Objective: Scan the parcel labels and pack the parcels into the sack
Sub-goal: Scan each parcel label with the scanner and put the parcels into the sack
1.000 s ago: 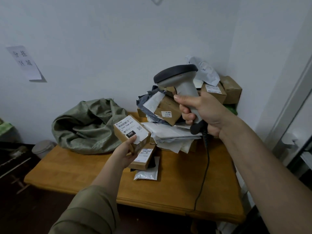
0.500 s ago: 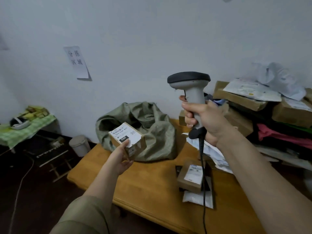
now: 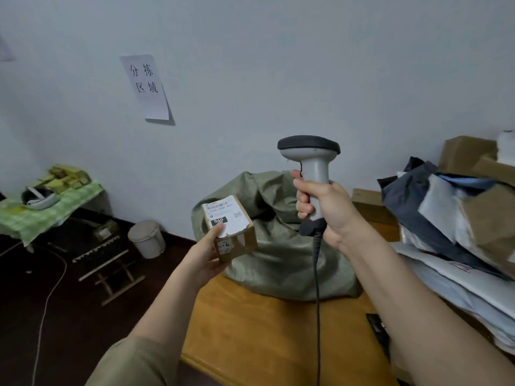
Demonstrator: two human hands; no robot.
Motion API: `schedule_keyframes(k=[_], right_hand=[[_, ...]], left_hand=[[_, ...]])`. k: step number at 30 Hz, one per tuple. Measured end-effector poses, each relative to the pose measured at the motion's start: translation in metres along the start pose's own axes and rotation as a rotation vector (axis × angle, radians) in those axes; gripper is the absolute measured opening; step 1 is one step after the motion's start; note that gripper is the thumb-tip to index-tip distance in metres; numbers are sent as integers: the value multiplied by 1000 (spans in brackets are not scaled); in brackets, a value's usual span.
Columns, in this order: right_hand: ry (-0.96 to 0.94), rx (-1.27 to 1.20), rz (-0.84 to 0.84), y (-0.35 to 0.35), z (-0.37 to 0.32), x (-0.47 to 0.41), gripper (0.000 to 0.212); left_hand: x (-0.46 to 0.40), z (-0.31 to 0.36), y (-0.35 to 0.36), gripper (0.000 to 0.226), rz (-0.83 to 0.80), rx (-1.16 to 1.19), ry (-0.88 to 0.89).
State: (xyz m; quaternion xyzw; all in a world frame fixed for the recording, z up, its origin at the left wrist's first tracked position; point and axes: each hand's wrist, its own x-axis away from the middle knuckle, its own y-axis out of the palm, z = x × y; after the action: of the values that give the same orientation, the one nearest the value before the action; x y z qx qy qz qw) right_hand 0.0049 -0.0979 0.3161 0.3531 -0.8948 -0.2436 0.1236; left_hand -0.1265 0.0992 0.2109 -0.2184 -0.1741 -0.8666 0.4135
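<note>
Now the small cardboard parcel sits in the left hand, fingers curled under it and the thumb pressed on its white label, which faces up and toward the viewer. It is held in the air just in front of the green sack — a second ago it hovered over the loose parcels near the middle of the worktop, so it has travelled left and toward the sack. The right hand is wrapped firmly round the grip of the barcode scanner, held upright with its head pointing away toward the far wall, not at the label. That suggests the scan of this parcel is probably finished and packing is the step in hand, though no beam or beep can be checked. The view has also swung left: the pile of parcels now crowds the right edge, and a wall notice and a low side table with a green cloth have come into sight. The sack's mouth is not clearly visible.
</note>
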Motion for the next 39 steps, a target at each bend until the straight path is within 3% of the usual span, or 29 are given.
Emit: schedule_keyframes(k=[7,14,20,26,29,31,33,36,39], right_hand=[[46,0,52,2,40,-117,20],[122,81,239,-19,71,-199,20],[129,85,388,-41,97,-224,24],[108,50,570,-50,122,-223,18],[108,23,620,-51,133,-220,19],[111,11,659,-51,137,-214,21],[98,16,691,-51,136,-205,17],[64,38,734,-52,123,-186,13],[15,35,777,-58,102,-159,15]], left_hand=[[-106,42,-1,46,9,-165,-12],[-215,67,6,49,-87,-400,-176],[-294,53,30,40,-158,-534,-269],[-354,32,36,38,-189,-476,-235],[-392,10,35,46,-161,-514,-176],[-417,-6,37,64,-71,-567,-168],[-381,19,48,70,4,-639,-198],[-333,51,69,51,90,-792,-158],[-315,50,97,53,109,-751,-110]])
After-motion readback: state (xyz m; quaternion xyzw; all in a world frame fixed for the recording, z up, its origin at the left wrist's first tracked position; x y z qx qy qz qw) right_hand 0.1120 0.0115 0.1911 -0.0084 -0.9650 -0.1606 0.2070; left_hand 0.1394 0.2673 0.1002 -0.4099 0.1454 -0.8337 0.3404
